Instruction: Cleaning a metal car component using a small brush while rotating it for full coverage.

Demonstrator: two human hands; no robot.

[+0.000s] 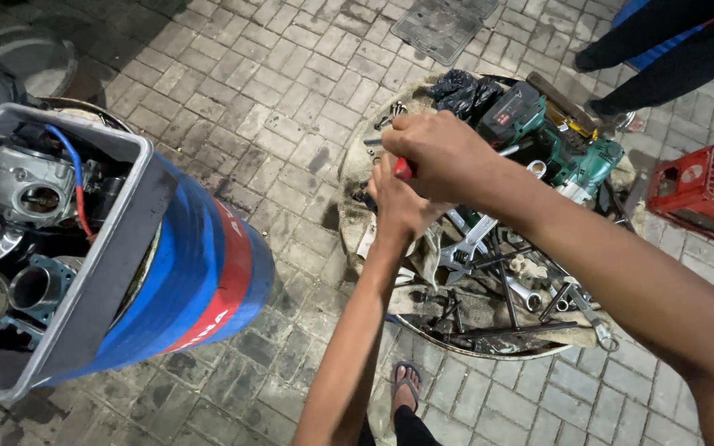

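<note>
A red-handled tool (404, 169) is gripped in the clenched right hand (440, 153) and steadied by the curled left hand (398, 206), above the far edge of the round tool tray (489, 347); it is already lifted out, the wrenches (468, 248) left lying.

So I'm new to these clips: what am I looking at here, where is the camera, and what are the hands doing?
This is one view from a camera worn on a person's head, looking down at their own bare arms over a paved brick ground. The right hand and left hand meet over a round tray full of tools: wrenches, loose metal rods and a green power tool. The right hand's grip closes on a red-handled tool; the left hand touches it too. At left, a grey bin of engine parts sits on a blue drum. A red crate stands at right, beside another person's legs.
</note>
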